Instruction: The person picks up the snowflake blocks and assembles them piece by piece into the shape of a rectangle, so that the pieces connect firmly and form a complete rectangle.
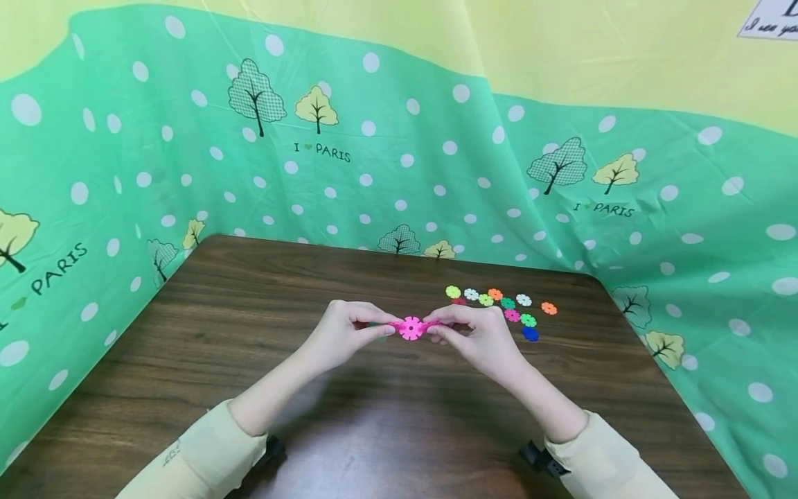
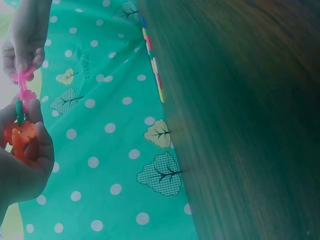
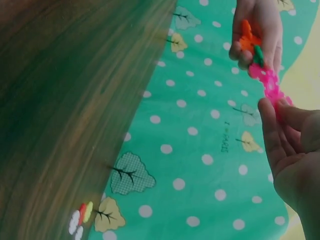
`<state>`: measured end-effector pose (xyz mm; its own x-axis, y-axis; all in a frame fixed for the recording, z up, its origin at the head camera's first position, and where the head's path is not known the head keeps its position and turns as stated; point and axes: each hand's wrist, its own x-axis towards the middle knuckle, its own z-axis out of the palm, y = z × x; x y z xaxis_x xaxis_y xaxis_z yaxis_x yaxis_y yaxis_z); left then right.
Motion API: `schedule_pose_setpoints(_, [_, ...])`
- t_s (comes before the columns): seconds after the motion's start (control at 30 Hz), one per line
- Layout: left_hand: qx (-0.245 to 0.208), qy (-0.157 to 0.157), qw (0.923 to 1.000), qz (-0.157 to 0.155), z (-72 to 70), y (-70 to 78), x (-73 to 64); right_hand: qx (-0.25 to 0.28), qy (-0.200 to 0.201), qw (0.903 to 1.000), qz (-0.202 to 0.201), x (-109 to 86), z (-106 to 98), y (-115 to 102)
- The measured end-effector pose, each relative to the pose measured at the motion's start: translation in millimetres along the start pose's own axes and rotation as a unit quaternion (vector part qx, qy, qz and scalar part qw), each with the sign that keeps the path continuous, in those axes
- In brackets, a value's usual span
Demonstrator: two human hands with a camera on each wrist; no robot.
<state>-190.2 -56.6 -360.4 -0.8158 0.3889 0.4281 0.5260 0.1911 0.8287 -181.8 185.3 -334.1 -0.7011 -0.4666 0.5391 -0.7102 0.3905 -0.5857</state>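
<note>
Both hands hold a chain of interlocked snowflake discs above the table. At its middle a pink snowflake disc (image 1: 411, 328) faces the head camera, with more pink pieces edge-on beside it. My left hand (image 1: 343, 335) pinches the chain's left part between thumb and fingers. Within that palm the left wrist view shows orange snowflake discs (image 2: 24, 132) joined to a green disc (image 2: 20, 111), mostly hidden in the head view. My right hand (image 1: 483, 337) pinches the pink pieces (image 3: 271, 86) at the other end with thumb and forefinger.
Several loose snowflake discs lie beyond my right hand, among them an orange one (image 1: 548, 308), a blue one (image 1: 530, 334) and a white one (image 1: 524, 300). The brown wooden table (image 1: 249, 298) ends at a green dotted curtain (image 1: 349, 208) behind and on both sides.
</note>
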Motion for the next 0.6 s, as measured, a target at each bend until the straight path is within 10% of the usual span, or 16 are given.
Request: schedule_pose_setpoints(0.6, [-0.023, 0.012, 0.9997, 0.000, 5.2, 4.2, -3.2, -0.064, 0.054, 0.9934, -0.078, -0.1, 1.4, -6.0])
